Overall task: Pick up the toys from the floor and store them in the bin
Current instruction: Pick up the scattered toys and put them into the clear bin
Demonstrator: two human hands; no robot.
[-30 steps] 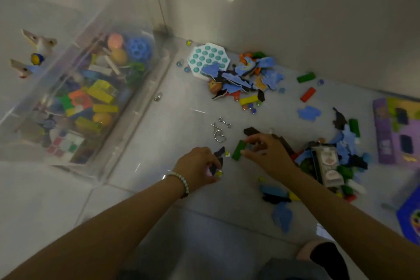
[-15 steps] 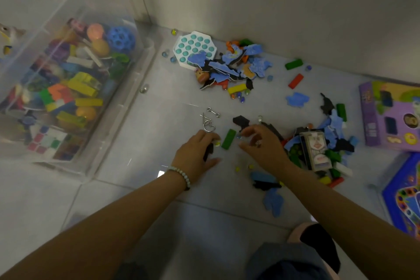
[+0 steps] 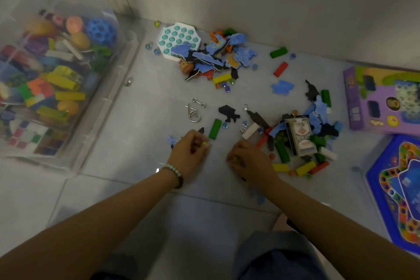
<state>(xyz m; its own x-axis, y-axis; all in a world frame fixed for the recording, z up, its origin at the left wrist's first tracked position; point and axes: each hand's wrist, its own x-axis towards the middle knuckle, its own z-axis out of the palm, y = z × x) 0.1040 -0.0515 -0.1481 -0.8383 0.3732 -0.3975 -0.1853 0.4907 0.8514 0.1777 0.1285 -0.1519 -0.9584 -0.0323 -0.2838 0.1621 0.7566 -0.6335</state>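
Now that both are drawn back from the green block just ahead, left hand grips a yellow marble and dark piece, right hand curls round, seemingly, a small marble; bin sits well left of them, load not yet stored.

bin: clear plastic, glossy
floor: smooth tile, faint sheen
wire puzzle: shiny bare metal
marble: clear glass, glossy
green block: matt, painted, wood-like
purple box: printed cardboard, slight gloss
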